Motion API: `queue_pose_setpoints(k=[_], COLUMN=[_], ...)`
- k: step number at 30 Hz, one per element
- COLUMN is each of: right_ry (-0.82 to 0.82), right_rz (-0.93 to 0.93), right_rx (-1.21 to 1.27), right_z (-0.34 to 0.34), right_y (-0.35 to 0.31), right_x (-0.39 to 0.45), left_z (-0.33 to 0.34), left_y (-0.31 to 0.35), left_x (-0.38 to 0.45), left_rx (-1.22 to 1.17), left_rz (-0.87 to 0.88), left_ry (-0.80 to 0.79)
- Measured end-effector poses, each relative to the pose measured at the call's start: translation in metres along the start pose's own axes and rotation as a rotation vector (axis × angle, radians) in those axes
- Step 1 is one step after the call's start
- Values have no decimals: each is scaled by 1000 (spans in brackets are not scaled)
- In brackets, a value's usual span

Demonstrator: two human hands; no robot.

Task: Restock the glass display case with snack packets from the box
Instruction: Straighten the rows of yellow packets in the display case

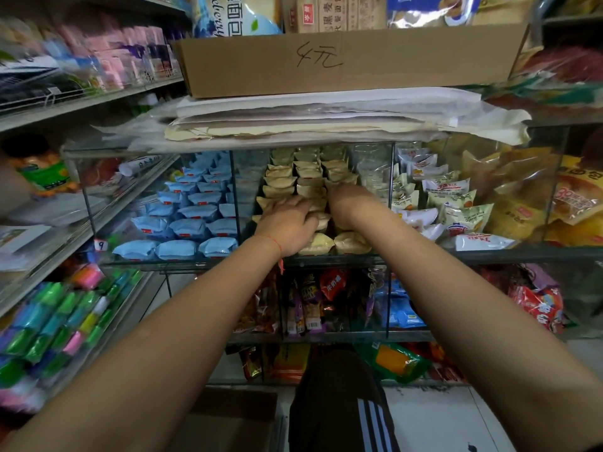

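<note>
The glass display case (156, 264) stands at chest height, split into compartments by glass walls. Its middle compartment holds rows of beige snack packets (309, 177). Both my hands reach into that compartment. My left hand (287, 221) lies palm down on the front packets with its fingers spread over them. My right hand (347, 202) is bent at the wrist just beside it, and its fingers dip down among the packets, hidden from view. An open cardboard box (228, 415) sits on the floor by my leg, its inside not visible.
Blue packets (192, 223) fill the left compartment, white and green packets (453, 203) the right one. Papers and a marked cardboard box (326, 63) lie on the case's top. Lower shelves hold mixed snacks (313, 301). A shelf rack (65, 305) runs along the left.
</note>
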State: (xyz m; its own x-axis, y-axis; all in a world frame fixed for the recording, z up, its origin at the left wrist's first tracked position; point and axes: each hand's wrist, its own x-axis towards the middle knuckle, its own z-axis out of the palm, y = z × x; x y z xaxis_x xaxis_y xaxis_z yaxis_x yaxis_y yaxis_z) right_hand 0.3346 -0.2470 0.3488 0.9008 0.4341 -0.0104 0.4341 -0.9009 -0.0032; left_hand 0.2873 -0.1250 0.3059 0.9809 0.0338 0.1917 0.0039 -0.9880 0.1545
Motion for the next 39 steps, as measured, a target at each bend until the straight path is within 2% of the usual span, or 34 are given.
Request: queue_pose_setpoints(k=[7,11,14,19,23,28,31,35,39], right_ry=[-20,-94,-111,55,27,69,72,-2,10], right_rz=[32,14,-3,-47,-99,-117,-10,95,183], right_rx=[-125,-146,-140,-73,-12,30,3,-40,-74], right_z=[-5,-11,-15,-11,4,14,11,14,14], right_y=[-2,-3,-3,-10,-15,-14,-7,-4,4], right_x=[8,13,18,31,46,58,60,61,64], left_z=[3,1,3,2,-6,-7,2,8,8], left_y=[-7,-14,-20,-20,-19,-22,-23,-24,-24], left_x=[8,8,6,10,21,42,52,57,59], left_rx=[56,-27,-52,-52,-41,-40,-11,-19,-41], left_rz=[15,-6,-39,-71,-111,-37,-20,-28,-52], left_ry=[-49,6,-23,42,61,-14,-61,-60,-116])
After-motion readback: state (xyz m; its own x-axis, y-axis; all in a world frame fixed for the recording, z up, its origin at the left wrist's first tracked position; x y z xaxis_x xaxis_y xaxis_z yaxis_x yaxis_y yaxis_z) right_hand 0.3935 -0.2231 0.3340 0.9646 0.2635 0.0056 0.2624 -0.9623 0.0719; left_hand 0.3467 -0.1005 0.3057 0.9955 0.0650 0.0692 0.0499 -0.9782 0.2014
